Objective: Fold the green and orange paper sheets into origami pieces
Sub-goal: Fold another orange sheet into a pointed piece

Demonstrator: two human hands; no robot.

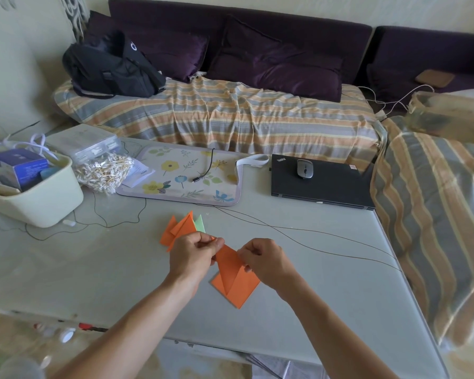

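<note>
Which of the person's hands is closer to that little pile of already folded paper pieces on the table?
Left. The left hand sits right at the pile's near edge, overlapping it; the right hand is farther off to the right, across the orange sheet.

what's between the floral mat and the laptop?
Head view: a white strap lies on the table between the mat and laptop; otherwise bare tabletop.

Soft even daylight, blurred warped edges
</note>
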